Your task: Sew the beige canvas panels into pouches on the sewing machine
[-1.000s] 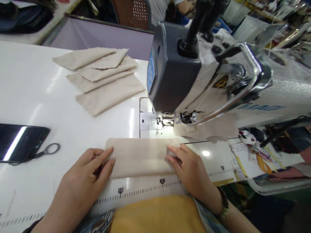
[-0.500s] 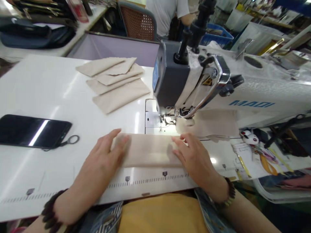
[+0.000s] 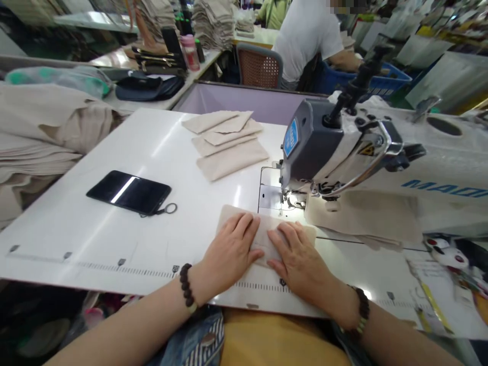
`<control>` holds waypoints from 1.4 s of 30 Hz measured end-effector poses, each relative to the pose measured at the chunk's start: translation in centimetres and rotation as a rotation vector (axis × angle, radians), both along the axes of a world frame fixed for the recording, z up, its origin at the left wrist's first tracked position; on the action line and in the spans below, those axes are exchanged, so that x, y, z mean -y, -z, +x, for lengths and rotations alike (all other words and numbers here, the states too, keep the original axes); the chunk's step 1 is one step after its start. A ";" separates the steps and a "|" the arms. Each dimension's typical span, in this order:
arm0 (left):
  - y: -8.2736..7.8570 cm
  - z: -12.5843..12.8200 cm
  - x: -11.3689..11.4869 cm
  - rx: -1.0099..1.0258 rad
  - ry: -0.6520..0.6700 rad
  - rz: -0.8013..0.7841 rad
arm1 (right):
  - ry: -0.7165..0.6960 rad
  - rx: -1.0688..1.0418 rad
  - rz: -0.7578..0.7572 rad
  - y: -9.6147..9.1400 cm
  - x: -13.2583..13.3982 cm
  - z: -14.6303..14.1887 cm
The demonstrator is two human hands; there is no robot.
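A folded beige fabric piece [image 3: 267, 226] lies on the white table [image 3: 114, 223] just in front of the sewing machine's needle area [image 3: 295, 201]. My left hand [image 3: 232, 249] lies flat on its left half, fingers stretched forward. My right hand [image 3: 295, 254] lies flat on its right half, fingers together and extended. The two hands nearly touch in the middle of the fabric. Both wrists wear bead bracelets.
A grey and white sewing machine [image 3: 343, 147] stands at the right with beige cloth [image 3: 362, 216] under its arm. A stack of beige pieces [image 3: 224, 140] lies behind, a black phone [image 3: 129, 192] to the left, a fabric pile [image 3: 41, 137] at far left. A person in white [image 3: 308, 35] sits beyond.
Both hands have slid inward along the fabric until they almost meet at its middle. The head camera has lifted and pulled back, so more of the room shows.
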State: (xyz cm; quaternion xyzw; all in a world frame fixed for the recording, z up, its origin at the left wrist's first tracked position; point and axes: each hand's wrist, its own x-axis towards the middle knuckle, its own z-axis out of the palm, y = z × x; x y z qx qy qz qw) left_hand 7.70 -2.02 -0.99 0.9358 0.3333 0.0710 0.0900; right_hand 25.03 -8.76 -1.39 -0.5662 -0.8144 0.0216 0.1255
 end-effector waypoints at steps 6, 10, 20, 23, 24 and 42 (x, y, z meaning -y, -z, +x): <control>1.3 -1.8 -0.9 -0.050 -0.063 0.067 | 0.004 -0.023 0.002 0.5 0.2 0.2; 1.6 -4.6 -2.6 -0.104 -0.112 0.120 | 0.010 -0.029 0.000 0.4 0.1 0.2; -1.1 -2.2 -0.4 -0.026 0.228 0.122 | 0.042 -0.041 -0.038 -0.6 0.3 0.3; -1.4 -0.2 -2.8 -0.086 0.185 0.103 | 0.021 -0.052 -0.063 -1.8 -0.4 1.4; -1.4 0.4 -3.9 -0.103 0.182 0.117 | -0.002 -0.050 -0.072 -2.1 -0.8 1.9; -0.4 4.9 -7.4 0.037 0.318 0.127 | -0.053 -0.004 0.118 0.1 -3.7 5.5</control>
